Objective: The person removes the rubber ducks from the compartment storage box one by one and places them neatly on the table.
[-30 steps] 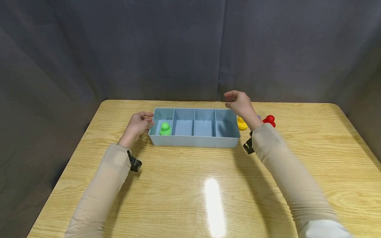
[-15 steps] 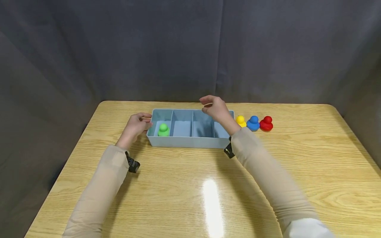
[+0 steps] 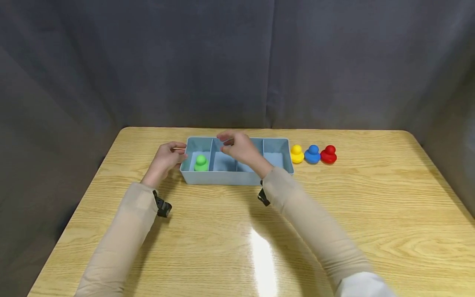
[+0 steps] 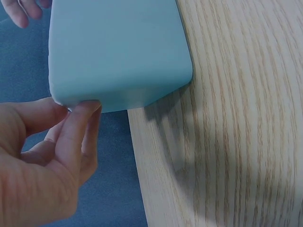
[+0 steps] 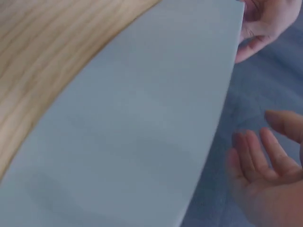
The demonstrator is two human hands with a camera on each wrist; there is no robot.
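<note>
A light blue tray (image 3: pixel 230 177) with several compartments lies across the far middle of the wooden table (image 3: pixel 352 206). A green duck (image 3: pixel 201 163) stands in its leftmost compartment. My left hand (image 3: pixel 168 158) pinches the tray's left end wall; in the left wrist view my left hand (image 4: pixel 71 113) has thumb and finger meeting at the rim of the tray (image 4: pixel 118 47). My right hand (image 3: pixel 237 148) hovers over the second and third compartments, fingers relaxed and empty. In the right wrist view my right hand's fingers (image 5: pixel 255 156) spread beside the tray wall (image 5: pixel 142 132).
A yellow duck (image 3: pixel 297 154), a blue duck (image 3: pixel 312 154) and a red duck (image 3: pixel 328 154) stand in a row just right of the tray. A dark grey curtain closes off the back and both sides of the table.
My right hand has moved left from above the tray's right end to over its middle-left compartments, uncovering the three ducks. My left hand has kept its hold on the tray's left end.
</note>
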